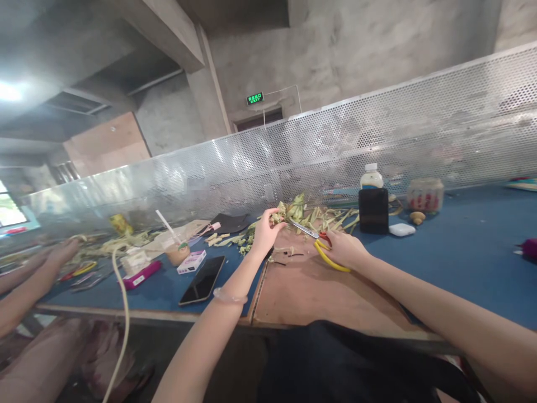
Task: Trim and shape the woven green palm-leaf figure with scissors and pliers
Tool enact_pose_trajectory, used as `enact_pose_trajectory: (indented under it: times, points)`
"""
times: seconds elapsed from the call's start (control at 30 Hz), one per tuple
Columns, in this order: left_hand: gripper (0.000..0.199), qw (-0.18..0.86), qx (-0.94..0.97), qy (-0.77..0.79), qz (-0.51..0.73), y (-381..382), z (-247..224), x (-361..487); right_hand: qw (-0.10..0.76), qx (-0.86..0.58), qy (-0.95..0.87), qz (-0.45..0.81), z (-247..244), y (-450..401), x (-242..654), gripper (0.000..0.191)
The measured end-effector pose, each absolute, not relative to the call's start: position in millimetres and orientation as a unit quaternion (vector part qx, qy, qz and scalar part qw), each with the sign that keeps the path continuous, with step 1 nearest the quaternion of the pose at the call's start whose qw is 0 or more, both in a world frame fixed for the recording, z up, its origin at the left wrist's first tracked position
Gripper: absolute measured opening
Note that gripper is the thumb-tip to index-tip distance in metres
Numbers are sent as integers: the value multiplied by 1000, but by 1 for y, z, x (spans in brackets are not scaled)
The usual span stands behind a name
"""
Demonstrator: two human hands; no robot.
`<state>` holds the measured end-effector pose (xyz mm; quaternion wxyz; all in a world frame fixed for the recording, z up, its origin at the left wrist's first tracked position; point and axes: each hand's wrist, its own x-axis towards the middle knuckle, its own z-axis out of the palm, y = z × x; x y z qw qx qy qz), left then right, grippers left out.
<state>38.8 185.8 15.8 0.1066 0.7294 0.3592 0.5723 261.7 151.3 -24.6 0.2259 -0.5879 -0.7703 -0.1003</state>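
Observation:
My left hand [267, 229] pinches a bunch of pale green, leafy plant material [282, 212] above the back of a brown board [310, 291]. In my right hand [342, 247] are scissors [308, 229] with yellow and red handles. Their blades point left and reach the bunch beside my left fingertips; whether the blades are closed I cannot tell. Long pale strips [327, 215] lie behind my hands, and small green pieces [245, 242] lie to the left. Dark scraps [289, 254] rest on the board.
A phone [202, 281], a small box [192, 261] and a cup [178, 253] stand left on the blue table. To the right are a black device [373, 210], a bottle [371, 176], a white case [401, 229] and a jar [425, 195]. Another person's hands [62, 252] are far left.

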Motion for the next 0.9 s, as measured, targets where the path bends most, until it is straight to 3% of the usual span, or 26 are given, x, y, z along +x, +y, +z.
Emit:
enact_pose_trajectory:
  times: [0.7, 0.9]
  points:
    - [38, 29, 720, 405, 563, 183, 17, 36, 206, -585, -777, -106, -22, 149, 263, 41]
    - [38, 73, 705, 393, 586, 185, 16, 36, 210, -563, -788, -130, -21, 145, 260, 45]
